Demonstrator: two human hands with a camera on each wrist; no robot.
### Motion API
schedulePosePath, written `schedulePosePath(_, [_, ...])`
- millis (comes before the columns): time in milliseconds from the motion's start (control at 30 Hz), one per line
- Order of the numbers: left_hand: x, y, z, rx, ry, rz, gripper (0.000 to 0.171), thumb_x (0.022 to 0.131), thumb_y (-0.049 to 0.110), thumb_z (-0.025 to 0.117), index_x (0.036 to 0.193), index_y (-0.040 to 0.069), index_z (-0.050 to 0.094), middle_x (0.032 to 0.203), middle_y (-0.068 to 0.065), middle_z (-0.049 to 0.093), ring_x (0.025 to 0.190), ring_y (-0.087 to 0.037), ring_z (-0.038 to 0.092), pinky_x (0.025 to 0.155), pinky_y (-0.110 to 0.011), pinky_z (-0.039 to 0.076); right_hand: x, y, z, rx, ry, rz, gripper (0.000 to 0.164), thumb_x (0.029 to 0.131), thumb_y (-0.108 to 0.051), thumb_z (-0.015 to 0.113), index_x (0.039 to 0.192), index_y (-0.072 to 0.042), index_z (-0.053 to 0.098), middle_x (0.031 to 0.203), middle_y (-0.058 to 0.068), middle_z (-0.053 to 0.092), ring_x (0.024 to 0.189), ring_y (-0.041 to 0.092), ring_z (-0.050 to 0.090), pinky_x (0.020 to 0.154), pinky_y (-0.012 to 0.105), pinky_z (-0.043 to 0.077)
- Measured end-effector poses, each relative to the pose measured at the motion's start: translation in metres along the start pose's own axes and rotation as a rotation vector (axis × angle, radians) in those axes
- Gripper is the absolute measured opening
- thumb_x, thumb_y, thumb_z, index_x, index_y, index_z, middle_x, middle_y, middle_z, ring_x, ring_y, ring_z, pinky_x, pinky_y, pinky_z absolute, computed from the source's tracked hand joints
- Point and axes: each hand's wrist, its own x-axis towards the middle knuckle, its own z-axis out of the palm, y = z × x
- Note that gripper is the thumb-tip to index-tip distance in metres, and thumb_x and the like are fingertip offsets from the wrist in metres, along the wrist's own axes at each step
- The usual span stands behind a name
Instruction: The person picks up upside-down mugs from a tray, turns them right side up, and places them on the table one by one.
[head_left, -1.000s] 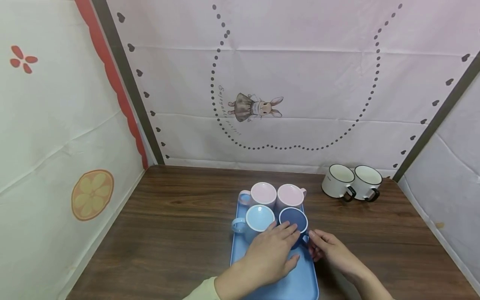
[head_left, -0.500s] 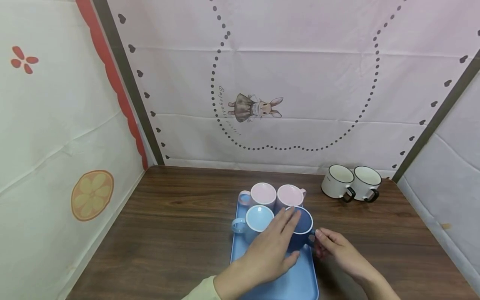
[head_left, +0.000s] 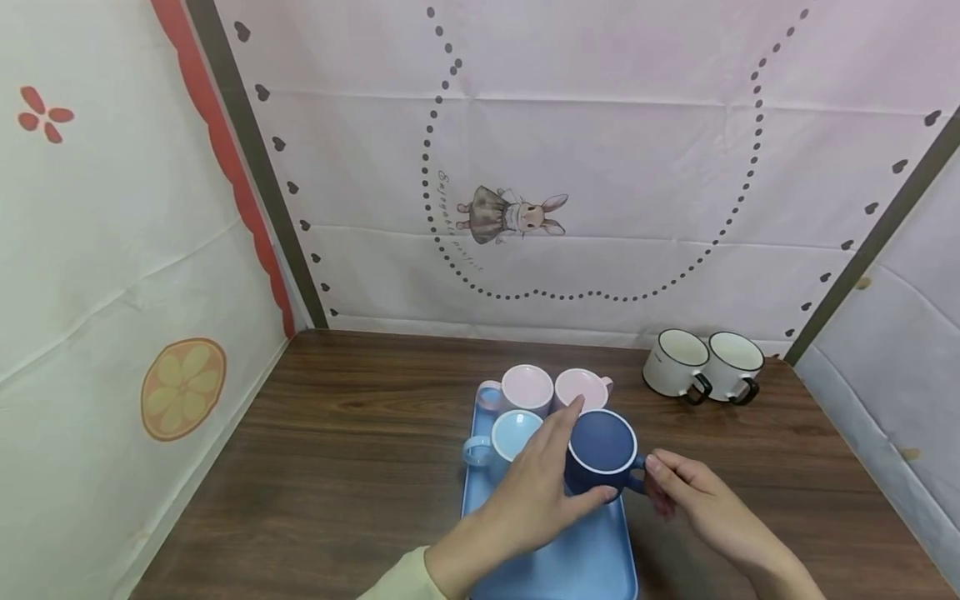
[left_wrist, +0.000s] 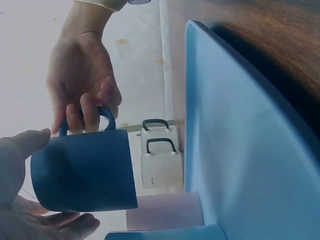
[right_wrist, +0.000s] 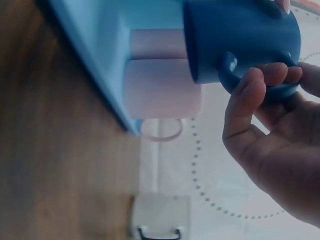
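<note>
A dark blue mug [head_left: 602, 446] with a white rim is lifted over the blue tray [head_left: 592, 550]. My right hand [head_left: 697, 500] grips its handle, fingers hooked through the loop in the right wrist view. Along the mug's left side, my left hand [head_left: 536, 483] is spread, with fairly straight fingers behind it and the thumb in front. In the left wrist view the left thumb [left_wrist: 30, 142] lies right at the mug's edge. A light blue mug [head_left: 513, 433], partly hidden by the left hand, and two pink mugs [head_left: 527, 387] [head_left: 581, 389] stand on the tray's far part.
Two white mugs [head_left: 678, 358] [head_left: 735, 362] with black rims and handles stand side by side at the back right of the brown wooden table [head_left: 360, 467]. Printed cloth walls [head_left: 600, 167] enclose the table at the back and sides.
My right hand has raised the dark blue mug and drawn it right, toward me. My left hand has slid from over its opening to its left side, thumb spreading in front.
</note>
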Motion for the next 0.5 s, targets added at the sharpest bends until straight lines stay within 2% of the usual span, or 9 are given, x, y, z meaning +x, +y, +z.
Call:
schedulePosePath(167, [0.000,0.004,-0.007,0.008,0.016,-0.006,0.100,0.082,0.048,0.086,0.161,0.022,0.032,0.146,0.000,0.056,0.125,-0.015,0.060,0.103,-0.035,0.053,0.000,-0.014,0.001,-0.070,-0.014,0.021,0.037,0.114,-0.022,0.036,0.088,-0.001,0.051,0.075,0.005,0.048,0.064,0.024,0.048,0.053,0.032,0.043])
schedulePosePath(267, [0.000,0.006,-0.013,0.027,0.023,-0.030,0.099,0.075,0.049,0.091,0.156,0.023,0.040,0.138,0.004,0.059,0.119,-0.012,0.062,0.098,-0.032,0.054,0.001,-0.023,0.003,-0.128,-0.012,0.000,0.035,0.114,-0.021,0.038,0.085,-0.004,0.050,0.071,0.004,0.045,0.059,0.021,0.045,0.049,0.030,0.041])
schedulePosePath(367, [-0.001,0.007,-0.019,0.038,0.006,-0.048,0.099,0.071,0.048,0.093,0.153,0.025,0.045,0.135,0.005,0.060,0.114,-0.011,0.063,0.094,-0.031,0.055,0.003,-0.032,0.006,-0.187,0.005,-0.035,0.032,0.113,-0.022,0.042,0.085,-0.009,0.052,0.071,-0.001,0.042,0.060,0.015,0.045,0.051,0.029,0.041])
schedulePosePath(500, [-0.002,0.007,-0.025,0.053,-0.036,-0.052,0.096,0.070,0.047,0.094,0.151,0.026,0.049,0.133,0.006,0.061,0.111,-0.011,0.064,0.091,-0.030,0.056,0.006,-0.045,0.010,-0.283,0.038,-0.046,0.029,0.111,-0.027,0.048,0.085,-0.017,0.056,0.073,-0.008,0.039,0.064,0.005,0.044,0.054,0.027,0.040])
